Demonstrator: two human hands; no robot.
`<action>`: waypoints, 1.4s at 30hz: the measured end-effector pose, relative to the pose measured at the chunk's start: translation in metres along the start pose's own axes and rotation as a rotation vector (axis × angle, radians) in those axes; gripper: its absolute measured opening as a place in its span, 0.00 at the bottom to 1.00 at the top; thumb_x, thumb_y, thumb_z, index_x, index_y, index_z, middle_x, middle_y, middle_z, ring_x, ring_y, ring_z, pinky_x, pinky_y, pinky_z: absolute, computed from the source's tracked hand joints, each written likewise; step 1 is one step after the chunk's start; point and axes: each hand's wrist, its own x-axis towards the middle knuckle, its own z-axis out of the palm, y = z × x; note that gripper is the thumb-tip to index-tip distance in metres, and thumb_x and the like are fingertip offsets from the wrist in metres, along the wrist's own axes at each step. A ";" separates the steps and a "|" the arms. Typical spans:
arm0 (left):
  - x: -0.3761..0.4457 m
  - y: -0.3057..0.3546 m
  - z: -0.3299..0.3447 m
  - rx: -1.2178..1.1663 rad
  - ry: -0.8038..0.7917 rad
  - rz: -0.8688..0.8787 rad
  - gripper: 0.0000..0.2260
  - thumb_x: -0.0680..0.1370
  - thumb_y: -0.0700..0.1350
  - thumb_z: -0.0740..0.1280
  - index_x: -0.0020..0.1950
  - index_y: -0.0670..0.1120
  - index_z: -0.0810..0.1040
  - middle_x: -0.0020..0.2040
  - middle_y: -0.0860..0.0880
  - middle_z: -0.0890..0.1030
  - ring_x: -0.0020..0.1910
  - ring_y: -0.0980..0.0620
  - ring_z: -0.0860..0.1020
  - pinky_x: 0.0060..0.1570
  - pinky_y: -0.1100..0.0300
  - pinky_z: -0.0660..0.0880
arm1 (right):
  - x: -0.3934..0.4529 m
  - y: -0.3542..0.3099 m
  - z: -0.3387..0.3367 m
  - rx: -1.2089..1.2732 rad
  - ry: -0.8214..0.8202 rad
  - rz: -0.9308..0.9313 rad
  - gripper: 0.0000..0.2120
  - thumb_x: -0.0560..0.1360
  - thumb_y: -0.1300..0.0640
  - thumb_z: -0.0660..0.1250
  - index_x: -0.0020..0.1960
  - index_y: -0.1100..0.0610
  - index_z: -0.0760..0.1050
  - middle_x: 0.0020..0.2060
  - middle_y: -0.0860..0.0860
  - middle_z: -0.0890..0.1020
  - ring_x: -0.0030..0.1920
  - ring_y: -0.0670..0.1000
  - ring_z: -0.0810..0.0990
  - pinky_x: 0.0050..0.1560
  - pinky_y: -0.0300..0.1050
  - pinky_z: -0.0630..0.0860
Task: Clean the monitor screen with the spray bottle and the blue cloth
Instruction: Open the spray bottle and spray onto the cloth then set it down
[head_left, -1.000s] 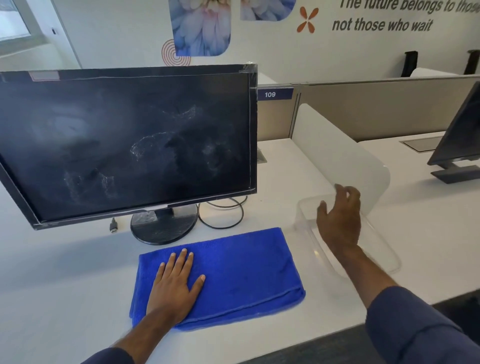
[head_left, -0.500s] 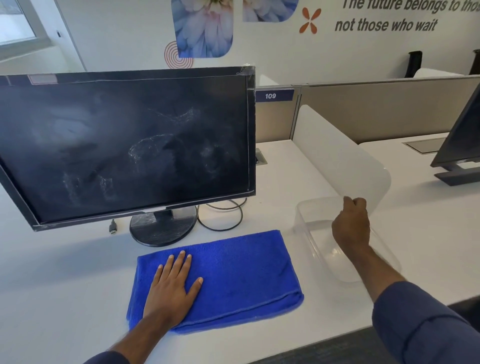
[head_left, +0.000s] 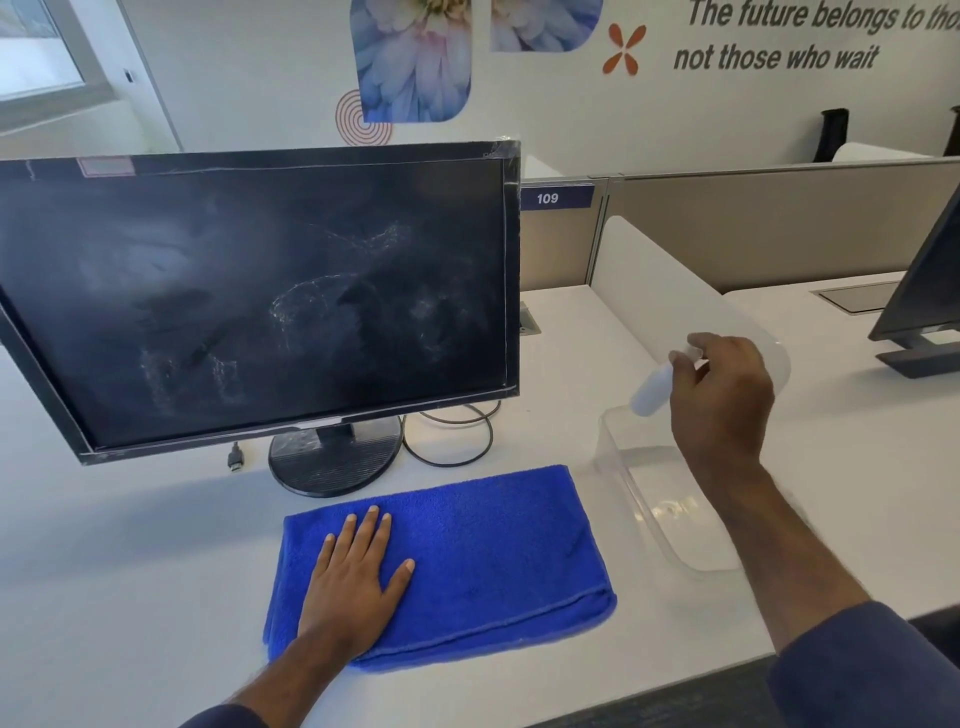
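A black monitor (head_left: 260, 301) stands on the white desk, its dark screen covered in pale smudges and streaks. In front of its round stand lies a folded blue cloth (head_left: 493, 561). My left hand (head_left: 358, 582) rests flat on the cloth's left part, fingers spread. My right hand (head_left: 722, 400) is raised above a clear plastic tray (head_left: 670, 514) to the right of the cloth, and it grips a small white spray bottle (head_left: 652, 392) by its top. The bottle hangs tilted, its base pointing down and left. Its nozzle is hidden by my fingers.
A translucent divider panel (head_left: 654, 301) stands behind the tray. A looped black cable (head_left: 452, 436) and a loose plug (head_left: 236, 460) lie by the monitor stand (head_left: 335, 457). A second monitor (head_left: 924, 306) is at the far right, with a beige partition (head_left: 753, 223) behind.
My right hand reached into the clear tray, closed on the white spray bottle and lifted it out. My left hand stayed flat on the blue cloth.
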 end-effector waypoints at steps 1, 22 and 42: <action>0.000 0.000 0.000 0.000 -0.007 -0.003 0.36 0.76 0.71 0.36 0.77 0.53 0.32 0.81 0.56 0.39 0.81 0.52 0.38 0.76 0.53 0.35 | -0.001 -0.007 -0.003 0.024 0.000 -0.014 0.11 0.77 0.63 0.69 0.57 0.66 0.80 0.52 0.62 0.82 0.50 0.60 0.81 0.52 0.43 0.73; -0.019 0.071 -0.076 -0.913 -0.017 0.181 0.31 0.72 0.57 0.76 0.73 0.60 0.69 0.64 0.64 0.77 0.64 0.67 0.74 0.64 0.67 0.70 | -0.116 -0.063 0.032 0.636 -0.704 0.116 0.19 0.75 0.66 0.70 0.55 0.42 0.80 0.48 0.36 0.84 0.45 0.44 0.82 0.44 0.34 0.77; -0.025 0.074 -0.077 -0.983 0.069 0.132 0.17 0.71 0.47 0.79 0.56 0.62 0.80 0.50 0.57 0.83 0.49 0.56 0.80 0.54 0.59 0.79 | -0.147 -0.076 0.044 0.629 -0.793 0.254 0.07 0.71 0.53 0.77 0.47 0.50 0.81 0.39 0.46 0.83 0.40 0.47 0.81 0.42 0.40 0.80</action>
